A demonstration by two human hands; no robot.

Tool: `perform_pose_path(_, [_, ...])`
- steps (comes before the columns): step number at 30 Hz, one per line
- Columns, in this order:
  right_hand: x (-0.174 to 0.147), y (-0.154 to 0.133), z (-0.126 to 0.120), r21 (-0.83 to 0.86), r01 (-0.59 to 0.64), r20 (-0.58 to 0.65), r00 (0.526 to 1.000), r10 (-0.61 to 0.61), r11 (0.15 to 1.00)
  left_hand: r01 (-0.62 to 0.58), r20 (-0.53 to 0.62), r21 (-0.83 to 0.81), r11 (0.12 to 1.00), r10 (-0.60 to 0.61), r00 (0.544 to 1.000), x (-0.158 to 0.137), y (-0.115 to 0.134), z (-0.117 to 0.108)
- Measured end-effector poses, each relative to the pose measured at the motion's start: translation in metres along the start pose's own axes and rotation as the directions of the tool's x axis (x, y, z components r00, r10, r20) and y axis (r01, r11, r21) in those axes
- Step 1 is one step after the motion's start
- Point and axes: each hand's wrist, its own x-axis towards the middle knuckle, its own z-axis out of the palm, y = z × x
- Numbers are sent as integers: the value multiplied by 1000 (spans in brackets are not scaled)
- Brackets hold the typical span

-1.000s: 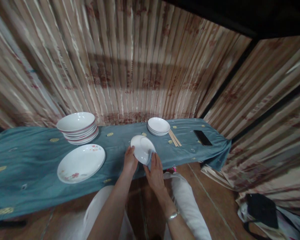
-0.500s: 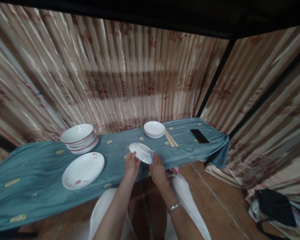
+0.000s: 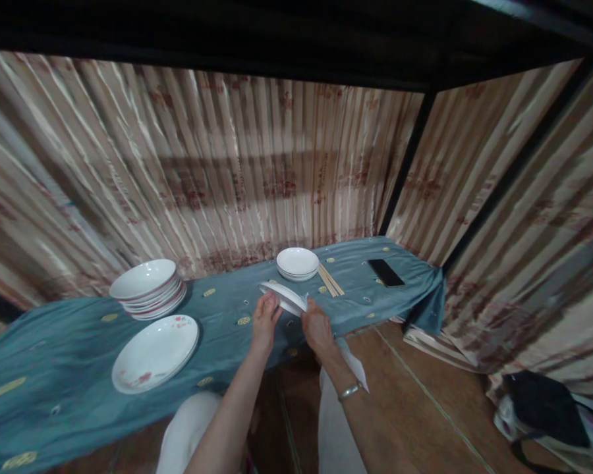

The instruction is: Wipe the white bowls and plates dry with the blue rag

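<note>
A small white dish is held tilted, almost edge-on, above the near edge of the cloth-covered table. My left hand grips its left side with closed fingers. At its right end my right hand pinches the rim; a thin pale scrap, perhaps cloth, shows by those fingers, though I cannot make it out fully. Just beyond stands a short stack of white dishes, with wooden chopsticks lying to its right.
Stacked white bowls with red rims and oval flowered plates occupy the left. A black phone lies on the green tablecloth at right. Curtains hang behind; a black bag sits on the floor.
The dish has turned from showing its underside to nearly edge-on, still between both hands. My view has shifted slightly.
</note>
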Motion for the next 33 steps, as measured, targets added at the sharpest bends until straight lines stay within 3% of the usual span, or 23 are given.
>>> perform_pose_path(3, [5,7,2,30,-82,24,996,81,996,-3,-79,83,997,10,997,5,-11,-18])
perform_pose_path(7, [8,19,11,126,-154,-37,986,160,980,33,-170,111,993,-13,985,11,-29,-42])
perform_pose_path(12, [8,29,22,255,-216,-18,974,228,943,81,-207,113,990,-56,977,12,-44,-51])
perform_pose_path(19, [10,34,30,482,-256,43,962,269,838,134,-56,124,983,-128,990,5,-43,-44])
perform_pose_path(25, [14,28,30,703,-357,151,920,362,615,105,-27,109,988,-103,994,9,-39,-35])
perform_pose_path(33, [31,18,20,895,-413,339,876,344,169,108,-73,120,987,-99,992,26,-28,-17])
